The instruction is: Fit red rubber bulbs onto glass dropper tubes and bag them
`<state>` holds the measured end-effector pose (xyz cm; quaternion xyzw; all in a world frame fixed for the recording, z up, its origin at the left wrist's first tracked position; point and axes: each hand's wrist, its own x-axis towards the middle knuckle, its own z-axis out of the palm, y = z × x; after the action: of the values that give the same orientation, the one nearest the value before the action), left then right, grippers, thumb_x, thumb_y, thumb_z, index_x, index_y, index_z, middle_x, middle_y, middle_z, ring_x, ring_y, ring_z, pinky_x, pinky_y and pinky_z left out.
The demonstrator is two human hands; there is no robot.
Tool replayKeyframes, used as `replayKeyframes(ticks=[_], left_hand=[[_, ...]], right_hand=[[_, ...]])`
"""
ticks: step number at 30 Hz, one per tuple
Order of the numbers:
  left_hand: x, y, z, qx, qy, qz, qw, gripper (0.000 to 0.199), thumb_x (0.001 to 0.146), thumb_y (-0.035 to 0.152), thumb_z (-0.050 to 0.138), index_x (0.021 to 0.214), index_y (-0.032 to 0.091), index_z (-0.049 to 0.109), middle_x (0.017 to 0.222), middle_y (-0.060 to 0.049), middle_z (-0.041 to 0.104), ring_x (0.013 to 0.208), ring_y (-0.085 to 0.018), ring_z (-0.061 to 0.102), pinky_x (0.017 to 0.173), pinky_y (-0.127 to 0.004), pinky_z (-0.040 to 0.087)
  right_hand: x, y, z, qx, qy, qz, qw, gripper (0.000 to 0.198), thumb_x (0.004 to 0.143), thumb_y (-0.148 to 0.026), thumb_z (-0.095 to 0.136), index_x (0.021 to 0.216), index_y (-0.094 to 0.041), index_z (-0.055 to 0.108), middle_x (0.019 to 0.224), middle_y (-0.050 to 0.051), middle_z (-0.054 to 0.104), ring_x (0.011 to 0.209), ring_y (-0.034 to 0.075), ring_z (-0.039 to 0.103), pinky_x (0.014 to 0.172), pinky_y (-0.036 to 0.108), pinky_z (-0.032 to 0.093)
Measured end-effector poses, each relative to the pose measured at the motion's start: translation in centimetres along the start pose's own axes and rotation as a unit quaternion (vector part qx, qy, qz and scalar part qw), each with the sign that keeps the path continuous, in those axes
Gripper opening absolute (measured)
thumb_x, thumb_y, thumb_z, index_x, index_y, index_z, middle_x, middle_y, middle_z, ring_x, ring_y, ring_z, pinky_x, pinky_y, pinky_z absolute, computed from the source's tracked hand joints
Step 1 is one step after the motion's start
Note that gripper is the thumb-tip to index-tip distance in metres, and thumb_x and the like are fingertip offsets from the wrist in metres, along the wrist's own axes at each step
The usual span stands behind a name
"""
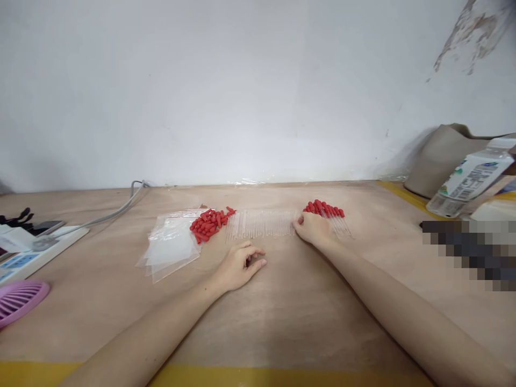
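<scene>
No text can be read; the white label (475, 173) on the bottle (470, 177) bears print too small

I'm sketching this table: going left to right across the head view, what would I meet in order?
Power strip, bags, red caps, clear tubes, red-tipped tubes, bottle.

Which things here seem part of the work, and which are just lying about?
Likely part of the work:
red caps
clear tubes by the right hand
red-capped tubes
perhaps the clear bags

Likely just lying about:
bottle
power strip
beige container
</scene>
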<state>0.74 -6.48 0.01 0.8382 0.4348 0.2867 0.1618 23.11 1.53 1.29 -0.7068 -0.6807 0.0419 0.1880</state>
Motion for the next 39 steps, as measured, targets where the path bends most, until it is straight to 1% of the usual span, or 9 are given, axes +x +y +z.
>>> replayKeyframes(ticks=[6, 12, 16, 19, 21, 24, 29, 34, 39], left_hand=[[0.1, 0.1, -0.1, 0.000, -0.003, -0.005, 1.000, 0.020, 0.080, 0.029, 0.054, 0.092, 0.016, 0.064, 0.077, -0.003, 0.055, 0.064, -0.011, 0.052, 0.060, -0.024, 0.043], [-0.1, 0.3, 0.1, -0.005, -0.004, 0.002, 1.000, 0.020, 0.080, 0.029, 0.053, 0.093, 0.018, 0.064, 0.077, -0.003, 0.055, 0.066, -0.012, 0.053, 0.060, -0.023, 0.043], [0.4, 0.1, -0.9, 0.059, 0.064, -0.020, 0.996, 0.018, 0.081, 0.031, 0.052, 0.087, 0.018, 0.063, 0.080, -0.004, 0.058, 0.075, -0.016, 0.053, 0.068, -0.027, 0.043], [2.4, -1.4, -3.1, 0.183, 0.148, -0.078, 0.969, 0.016, 0.080, 0.030, 0.051, 0.077, 0.019, 0.062, 0.085, -0.005, 0.058, 0.090, -0.022, 0.050, 0.080, -0.034, 0.039], [4.6, -2.8, -4.8, 0.269, 0.139, -0.126, 0.945, 0.018, 0.078, 0.031, 0.050, 0.078, 0.018, 0.063, 0.086, -0.008, 0.058, 0.092, -0.025, 0.049, 0.082, -0.036, 0.037], [8.3, -5.1, -6.5, 0.353, 0.091, -0.264, 0.893, 0.027, 0.078, 0.037, 0.048, 0.084, 0.017, 0.067, 0.097, -0.013, 0.058, 0.101, -0.030, 0.045, 0.085, -0.039, 0.033], [12.2, -8.0, -6.7, 0.349, 0.086, -0.358, 0.862, 0.044, 0.068, 0.045, 0.056, 0.086, 0.006, 0.066, 0.102, -0.025, 0.057, 0.104, -0.039, 0.043, 0.085, -0.046, 0.029], [13.0, -9.5, -6.1, 0.318, 0.088, -0.395, 0.857, 0.046, 0.059, 0.049, 0.063, 0.080, 0.008, 0.066, 0.098, -0.023, 0.060, 0.100, -0.040, 0.047, 0.081, -0.046, 0.031], [13.0, -8.9, -6.6, 0.272, 0.103, -0.365, 0.885, 0.034, 0.055, 0.040, 0.069, 0.069, 0.009, 0.063, 0.081, -0.020, 0.063, 0.089, -0.039, 0.053, 0.073, -0.044, 0.036]], right_hand=[[-1.6, 1.5, -0.4, -0.053, -0.020, -0.018, 0.998, 0.025, 0.077, -0.036, 0.049, 0.066, -0.017, 0.061, 0.067, 0.012, 0.062, 0.065, 0.026, 0.059, 0.055, 0.034, 0.038], [-5.4, 3.1, 0.7, -0.039, 0.150, -0.163, 0.974, 0.019, 0.079, -0.030, 0.045, 0.067, -0.019, 0.054, 0.067, 0.008, 0.060, 0.063, 0.020, 0.054, 0.051, 0.029, 0.034], [-6.4, 3.9, -0.2, 0.031, 0.095, -0.244, 0.964, 0.017, 0.079, -0.031, 0.046, 0.069, -0.019, 0.053, 0.072, 0.004, 0.058, 0.070, 0.018, 0.052, 0.061, 0.029, 0.037], [-6.2, 4.2, -0.5, 0.088, 0.056, -0.256, 0.961, 0.015, 0.076, -0.033, 0.051, 0.077, -0.019, 0.055, 0.075, 0.004, 0.057, 0.070, 0.017, 0.052, 0.064, 0.029, 0.039], [-6.0, 4.3, -0.5, 0.108, 0.041, -0.256, 0.960, 0.018, 0.075, -0.037, 0.055, 0.080, -0.019, 0.055, 0.076, 0.003, 0.057, 0.071, 0.017, 0.052, 0.065, 0.029, 0.039], [-5.8, 4.4, -0.3, 0.125, 0.023, -0.266, 0.956, 0.020, 0.075, -0.039, 0.055, 0.079, -0.019, 0.056, 0.076, 0.003, 0.057, 0.072, 0.016, 0.052, 0.065, 0.028, 0.039], [-5.7, 4.5, -0.5, 0.141, -0.018, -0.268, 0.953, 0.021, 0.076, -0.041, 0.054, 0.077, -0.020, 0.056, 0.072, 0.002, 0.056, 0.065, 0.014, 0.050, 0.058, 0.026, 0.037], [-5.5, 4.2, -0.6, 0.150, -0.047, -0.262, 0.952, 0.019, 0.078, -0.037, 0.053, 0.073, -0.019, 0.055, 0.069, 0.001, 0.055, 0.064, 0.013, 0.049, 0.056, 0.025, 0.036], [-5.3, 4.2, -0.3, 0.138, -0.044, -0.275, 0.951, 0.015, 0.079, -0.032, 0.051, 0.073, -0.019, 0.054, 0.071, 0.001, 0.056, 0.067, 0.014, 0.050, 0.059, 0.026, 0.036]])
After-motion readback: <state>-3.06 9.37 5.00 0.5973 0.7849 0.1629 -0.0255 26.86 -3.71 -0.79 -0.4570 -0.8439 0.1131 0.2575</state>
